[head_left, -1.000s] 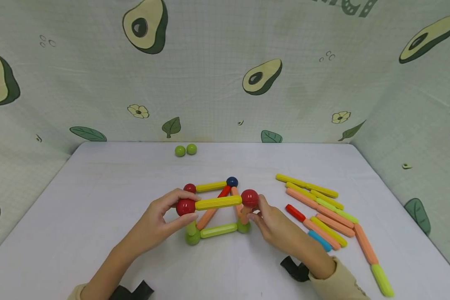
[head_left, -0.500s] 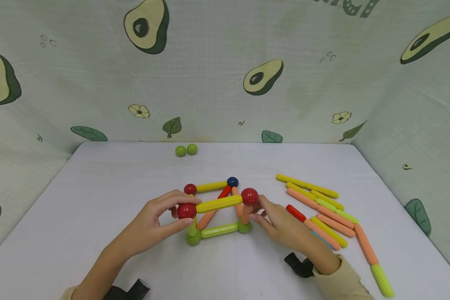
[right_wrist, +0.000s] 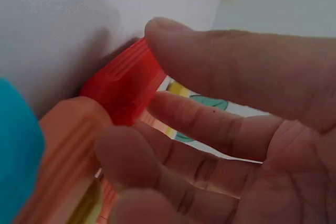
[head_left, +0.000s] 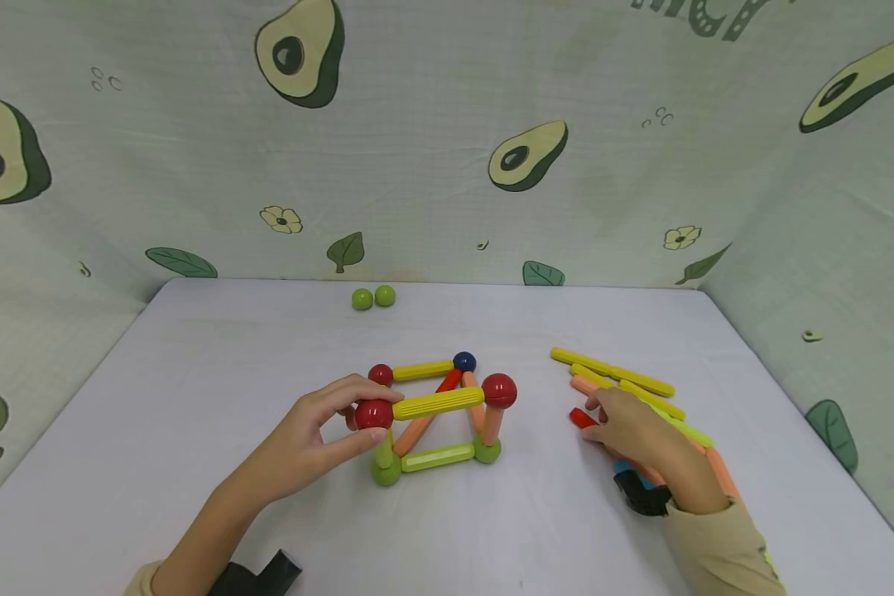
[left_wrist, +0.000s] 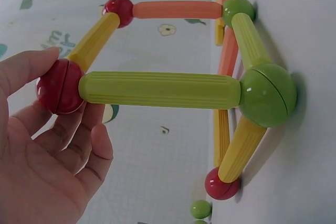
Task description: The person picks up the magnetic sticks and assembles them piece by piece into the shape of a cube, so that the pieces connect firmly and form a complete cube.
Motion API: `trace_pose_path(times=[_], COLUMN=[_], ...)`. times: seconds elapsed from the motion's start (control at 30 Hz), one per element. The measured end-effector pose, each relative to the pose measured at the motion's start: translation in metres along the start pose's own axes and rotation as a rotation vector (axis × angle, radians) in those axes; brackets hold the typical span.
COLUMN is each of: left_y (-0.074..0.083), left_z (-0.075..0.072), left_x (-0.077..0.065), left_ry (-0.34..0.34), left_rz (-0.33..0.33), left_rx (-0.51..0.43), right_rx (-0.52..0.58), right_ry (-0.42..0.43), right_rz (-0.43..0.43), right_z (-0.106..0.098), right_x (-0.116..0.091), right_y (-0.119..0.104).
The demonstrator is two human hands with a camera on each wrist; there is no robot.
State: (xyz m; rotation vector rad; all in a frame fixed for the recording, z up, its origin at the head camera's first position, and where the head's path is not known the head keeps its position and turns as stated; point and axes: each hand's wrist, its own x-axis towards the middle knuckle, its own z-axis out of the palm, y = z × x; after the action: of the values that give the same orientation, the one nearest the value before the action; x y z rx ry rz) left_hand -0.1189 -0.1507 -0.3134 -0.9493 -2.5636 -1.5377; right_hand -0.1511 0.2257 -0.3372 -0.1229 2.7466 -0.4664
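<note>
A magnetic stick-and-ball frame stands on the white table (head_left: 194, 463). My left hand (head_left: 328, 430) pinches the red ball (left_wrist: 60, 87) at its upper left corner between thumb and fingers. From that ball a yellow stick (head_left: 438, 403) runs to a second red ball (head_left: 499, 391), and a light green stick (left_wrist: 160, 88) goes down to a green ball (left_wrist: 269, 95). A salmon stick (head_left: 492, 426) props up the second red ball. Over at the loose sticks, my right hand (head_left: 636, 426) pinches a red stick (right_wrist: 126, 80), whose end meets a salmon stick (right_wrist: 73, 140).
Several yellow, salmon and light green sticks lie in a slanted group at the right, some under my right forearm. A blue stick (right_wrist: 18, 145) is beside them. Two green balls (head_left: 373, 297) sit at the table's back edge. A printed cloth (head_left: 417, 165) hangs behind.
My right hand has let go of the frame's right upright and moved right to the loose red stick. The left hand still holds the red ball, almost in place.
</note>
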Motion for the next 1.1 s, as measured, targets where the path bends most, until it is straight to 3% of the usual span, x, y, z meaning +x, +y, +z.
trace_pose_path(times=[0.27, 0.6, 0.83, 1.1], left_y=[-0.002, -0.002, -0.003, -0.004], left_z=[0.0, 0.0, 0.0, 0.001], left_x=[-0.001, -0.002, -0.002, -0.001], left_ry=[-0.002, -0.006, -0.014, -0.015], left_rz=[-0.008, -0.026, -0.023, -0.035], left_rx=[-0.013, -0.017, -0.028, -0.025], right_rx=[-0.09, -0.104, -0.056, 0.058], right_ry=[-0.025, 0.05, 0.02, 0.067], right_rz=[0.019, 0.01, -0.024, -0.177], right_z=[0.008, 0.007, 0.006, 0.0], right_x=[0.008, 0.006, 0.001, -0.02], right_y=[0.004, -0.003, -0.011, -0.028])
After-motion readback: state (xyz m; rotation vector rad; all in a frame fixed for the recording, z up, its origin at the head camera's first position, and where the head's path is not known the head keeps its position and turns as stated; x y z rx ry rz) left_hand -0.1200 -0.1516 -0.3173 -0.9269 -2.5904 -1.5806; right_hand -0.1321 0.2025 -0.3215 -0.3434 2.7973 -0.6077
